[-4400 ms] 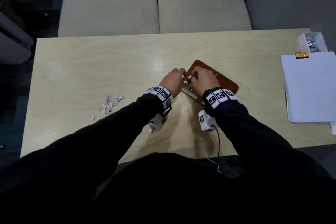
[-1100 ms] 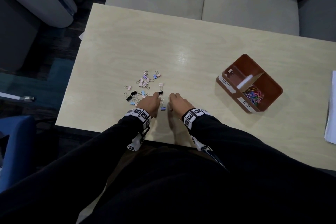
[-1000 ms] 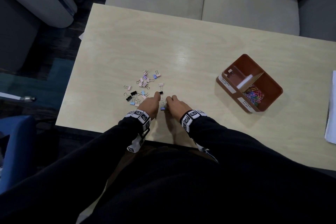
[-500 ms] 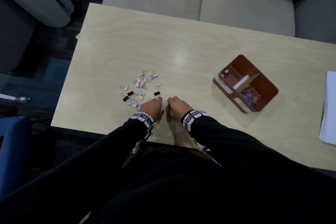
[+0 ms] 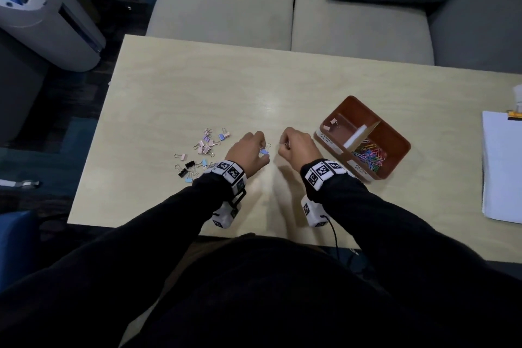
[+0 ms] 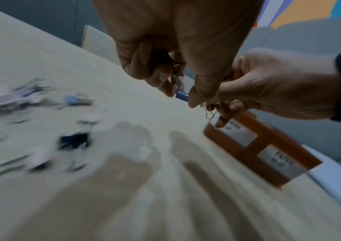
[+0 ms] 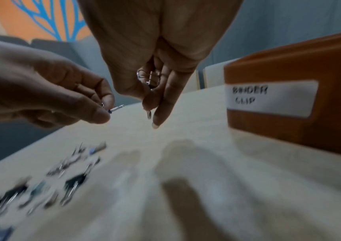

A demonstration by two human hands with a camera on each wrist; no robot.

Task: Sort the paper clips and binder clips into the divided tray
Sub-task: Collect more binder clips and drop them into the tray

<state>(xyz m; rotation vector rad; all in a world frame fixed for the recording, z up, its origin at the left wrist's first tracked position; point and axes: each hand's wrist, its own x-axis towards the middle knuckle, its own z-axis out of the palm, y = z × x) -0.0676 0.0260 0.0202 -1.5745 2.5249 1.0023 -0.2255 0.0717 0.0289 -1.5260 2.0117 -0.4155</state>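
Head view: a blue binder clip (image 5: 264, 151) is pinched in the fingertips of the left hand (image 5: 246, 151), and a second binder clip (image 7: 149, 78) is held by its wire handles in the curled fingers of the right hand (image 5: 297, 148); its colour cannot be made out. Both hands are raised above the middle of the tabletop (image 5: 197, 87), toward its near edge, just left of the divided tray (image 5: 395, 141).

Two small clips are already seen in the tray's far compartment, labelled for binder clips, and coloured paper clips (image 5: 368, 156) are heaped in the near one. A loose pile of binder clips (image 5: 201, 151) is left on the tabletop, toward its left edge.

Several slips are judged possible. Each clip is held only by a light pinch, so one could be dropped short of the tray wall or flicked off the near edge. If the release is made low and near the white divider (image 5: 360, 135), a clip could be tipped into the paper-clip side. The wire handles could also be snagged on a finger at release.
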